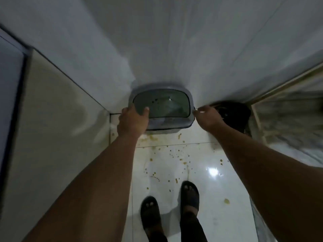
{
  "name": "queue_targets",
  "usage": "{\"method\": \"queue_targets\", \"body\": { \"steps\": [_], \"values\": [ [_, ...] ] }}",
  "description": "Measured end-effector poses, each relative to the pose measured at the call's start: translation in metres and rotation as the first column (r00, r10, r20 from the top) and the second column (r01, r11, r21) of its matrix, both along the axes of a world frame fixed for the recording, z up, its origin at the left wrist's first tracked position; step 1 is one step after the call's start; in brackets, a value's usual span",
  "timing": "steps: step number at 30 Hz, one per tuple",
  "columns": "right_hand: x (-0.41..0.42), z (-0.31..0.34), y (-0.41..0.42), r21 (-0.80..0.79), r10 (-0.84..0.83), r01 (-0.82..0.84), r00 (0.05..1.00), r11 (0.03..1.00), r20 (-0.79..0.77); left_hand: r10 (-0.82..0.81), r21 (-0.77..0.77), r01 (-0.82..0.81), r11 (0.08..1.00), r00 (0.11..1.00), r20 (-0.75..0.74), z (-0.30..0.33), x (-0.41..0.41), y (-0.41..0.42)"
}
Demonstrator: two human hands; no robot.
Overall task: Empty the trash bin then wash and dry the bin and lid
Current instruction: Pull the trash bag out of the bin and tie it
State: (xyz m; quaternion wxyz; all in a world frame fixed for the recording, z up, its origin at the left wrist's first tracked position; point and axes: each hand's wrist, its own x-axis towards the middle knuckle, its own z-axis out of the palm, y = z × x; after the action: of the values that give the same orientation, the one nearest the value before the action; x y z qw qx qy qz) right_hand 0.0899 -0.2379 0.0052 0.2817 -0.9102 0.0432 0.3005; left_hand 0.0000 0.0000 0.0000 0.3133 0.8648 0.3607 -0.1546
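A grey plastic trash bin stands on the floor against the white wall, seen from above. Its lid has a dark green swing flap with a few dark spots on it. My left hand is closed over the lid's left edge, thumb on the flap. My right hand is at the lid's right corner, fingertips touching the rim; whether it grips is unclear.
A dark round object sits right of the bin in the corner. The glossy white floor tiles carry many yellow-brown splashes. My feet in black sandals stand below. A cabinet side is left, a marble-patterned ledge right.
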Motion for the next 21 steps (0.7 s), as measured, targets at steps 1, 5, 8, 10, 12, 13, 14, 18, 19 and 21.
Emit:
{"method": "queue_targets", "body": {
  "steps": [1,5,8,10,12,13,14,18,19,21],
  "values": [
    [0.008,-0.019,0.002,0.036,-0.030,0.030,1.000,0.999,-0.008,0.058,-0.030,-0.058,0.998,0.998,0.019,-0.019,0.008,0.006],
    [0.037,-0.071,0.011,0.089,-0.186,0.190,0.981,0.978,-0.053,0.252,-0.115,-0.251,0.961,0.968,-0.003,-0.074,0.039,0.035],
    [0.049,-0.091,0.020,0.124,-0.282,0.292,0.955,0.948,-0.092,0.362,-0.161,-0.363,0.918,0.932,-0.033,-0.102,0.054,0.050],
    [0.053,-0.101,0.026,0.158,-0.333,0.350,0.935,0.923,-0.125,0.435,-0.225,-0.433,0.873,0.899,-0.044,-0.117,0.058,0.057],
    [0.056,-0.112,0.029,0.157,-0.353,0.368,0.929,0.917,-0.112,0.521,-0.304,-0.507,0.806,0.853,-0.042,-0.128,0.056,0.059],
    [0.057,-0.116,0.029,0.158,-0.361,0.374,0.927,0.914,-0.104,0.558,-0.329,-0.538,0.776,0.829,-0.038,-0.131,0.054,0.059],
    [0.057,-0.119,0.030,0.159,-0.373,0.386,0.922,0.909,-0.105,0.591,-0.342,-0.566,0.751,0.806,-0.034,-0.134,0.052,0.059],
    [0.057,-0.124,0.032,0.122,-0.416,0.433,0.898,0.893,-0.142,0.682,-0.381,-0.632,0.675,0.731,-0.004,-0.138,0.050,0.060],
    [0.057,-0.122,0.034,0.130,-0.438,0.460,0.884,0.878,-0.165,0.689,-0.386,-0.637,0.668,0.725,-0.003,-0.137,0.051,0.059],
    [0.055,-0.119,0.039,0.158,-0.497,0.531,0.842,0.833,-0.207,0.689,-0.386,-0.639,0.665,0.725,-0.013,-0.134,0.052,0.056]
  ]
}}
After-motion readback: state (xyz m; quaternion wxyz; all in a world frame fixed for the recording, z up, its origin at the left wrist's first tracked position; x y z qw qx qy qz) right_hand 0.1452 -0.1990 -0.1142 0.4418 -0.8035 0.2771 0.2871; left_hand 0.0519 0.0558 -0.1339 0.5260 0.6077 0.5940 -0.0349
